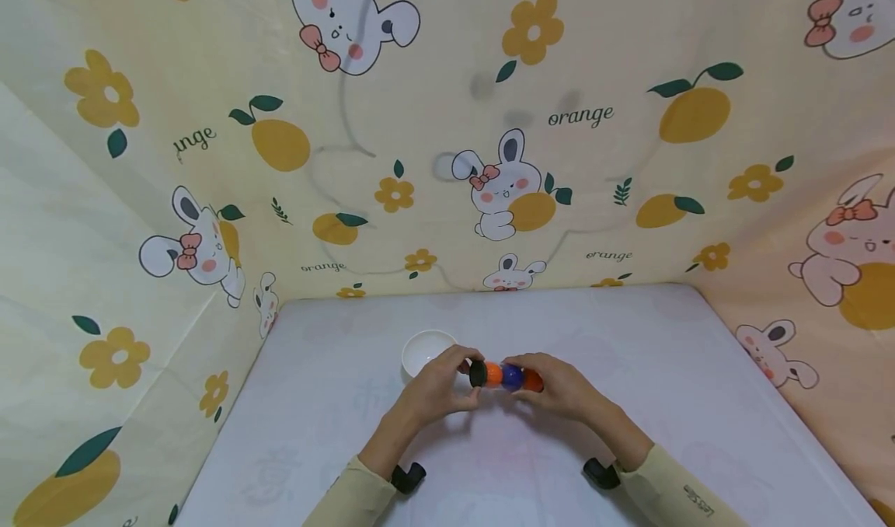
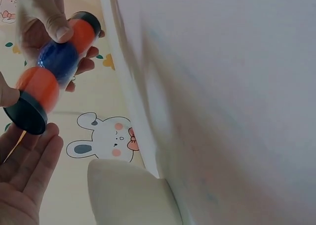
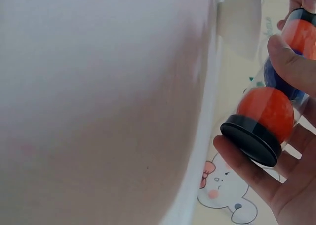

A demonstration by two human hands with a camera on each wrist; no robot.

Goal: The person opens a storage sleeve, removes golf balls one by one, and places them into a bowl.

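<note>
Both hands hold a clear ball tube [image 1: 513, 377] above the table, lying roughly sideways. Inside it sit an orange ball [image 2: 39, 88], a blue ball [image 2: 59, 62] and another orange ball [image 3: 269, 111]. A black cap closes each end. My left hand [image 1: 437, 387] has its thumb and fingers about the left black cap [image 2: 27, 115], the other fingers stretched out below it in the left wrist view. The right hand [image 1: 559, 391] grips the tube near its other end, thumb across the blue ball, by the right black cap [image 3: 251, 141].
A white bowl [image 1: 423, 347] stands on the table just behind the left hand. The white-covered table [image 1: 594, 325] ends at a patterned cloth backdrop [image 1: 419, 224] with rabbits and oranges, which also rises at both sides. Black bands [image 1: 409, 478] sit at both wrists.
</note>
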